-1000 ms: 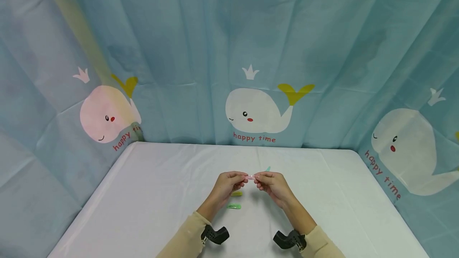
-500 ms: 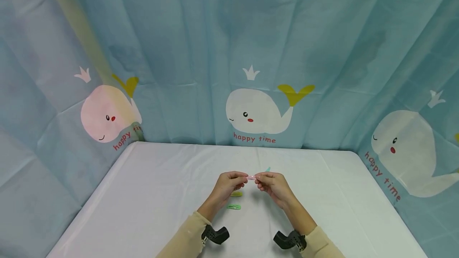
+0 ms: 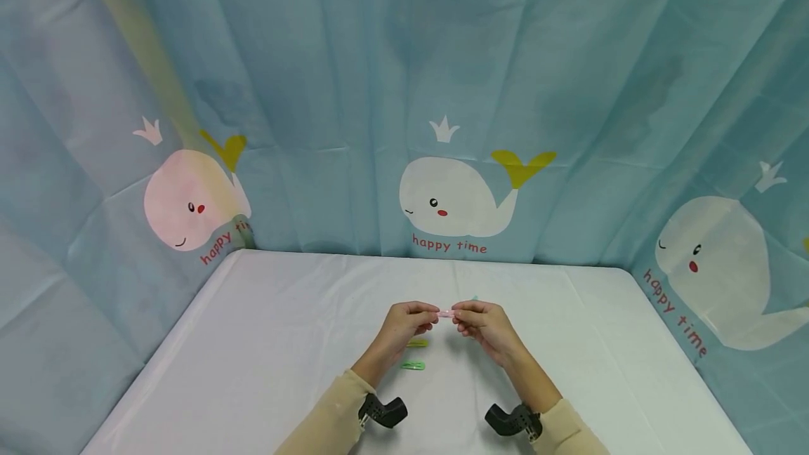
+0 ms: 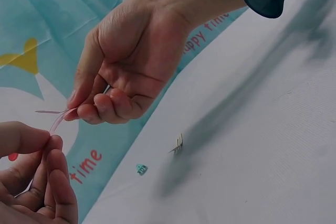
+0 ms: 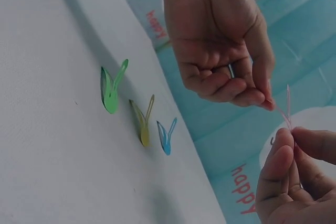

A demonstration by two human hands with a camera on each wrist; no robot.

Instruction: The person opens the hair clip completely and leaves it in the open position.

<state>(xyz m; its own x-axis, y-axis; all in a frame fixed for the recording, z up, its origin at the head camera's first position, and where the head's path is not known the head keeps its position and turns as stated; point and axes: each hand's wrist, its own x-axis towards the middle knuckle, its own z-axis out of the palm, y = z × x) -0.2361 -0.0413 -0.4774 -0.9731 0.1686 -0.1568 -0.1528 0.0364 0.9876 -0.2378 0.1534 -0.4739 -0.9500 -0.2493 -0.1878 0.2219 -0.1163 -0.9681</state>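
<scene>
A small pink hair clip (image 3: 445, 314) hangs above the white table (image 3: 265, 343), held between both hands. My left hand (image 3: 430, 314) pinches its left end and my right hand (image 3: 460, 316) pinches its right end. In the right wrist view the pink clip (image 5: 286, 113) looks sprung apart, with the left hand (image 5: 264, 101) above and the right hand (image 5: 287, 141) below. The left wrist view shows the pink clip (image 4: 58, 121) between the right hand (image 4: 79, 112) and the left hand (image 4: 49, 142).
A green clip (image 3: 412, 365) and a yellow clip (image 3: 417, 343) lie on the table under the left hand. A blue clip (image 5: 166, 136) stands beside them. A teal clip (image 3: 474, 298) peeks out behind the right hand. A whale-print curtain (image 3: 455, 195) encloses the table.
</scene>
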